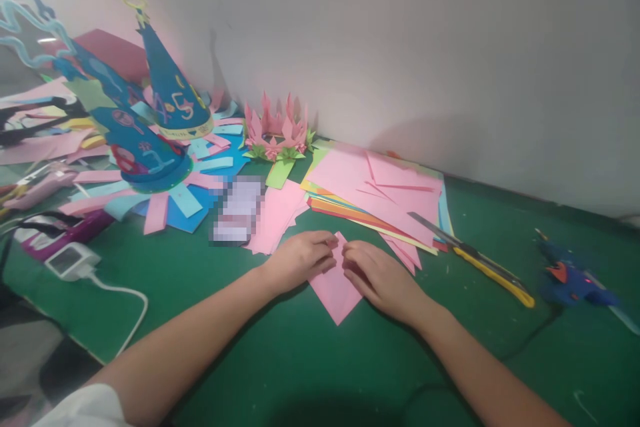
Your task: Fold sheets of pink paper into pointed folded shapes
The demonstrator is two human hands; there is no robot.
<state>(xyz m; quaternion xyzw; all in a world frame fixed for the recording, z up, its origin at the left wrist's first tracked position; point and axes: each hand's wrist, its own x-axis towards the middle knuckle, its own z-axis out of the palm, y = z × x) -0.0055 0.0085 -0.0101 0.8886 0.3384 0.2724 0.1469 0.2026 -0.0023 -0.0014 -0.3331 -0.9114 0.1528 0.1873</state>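
Fingers (325, 251) of left hand (295, 260) and right hand (387, 278) curl over pink paper (339, 300), any pinch unclear.

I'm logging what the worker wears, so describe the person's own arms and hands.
The left hand and right hand are bare, without gloves. No watch or bracelet shows at either wrist. On the left arm, a plain white sleeve shows in the lower corner. The right arm shows no sleeve before leaving the picture.

Both hands (299, 260) touch a pink paper square (339, 300) on the green table (270, 363) near stacked coloured sheets (345, 177).
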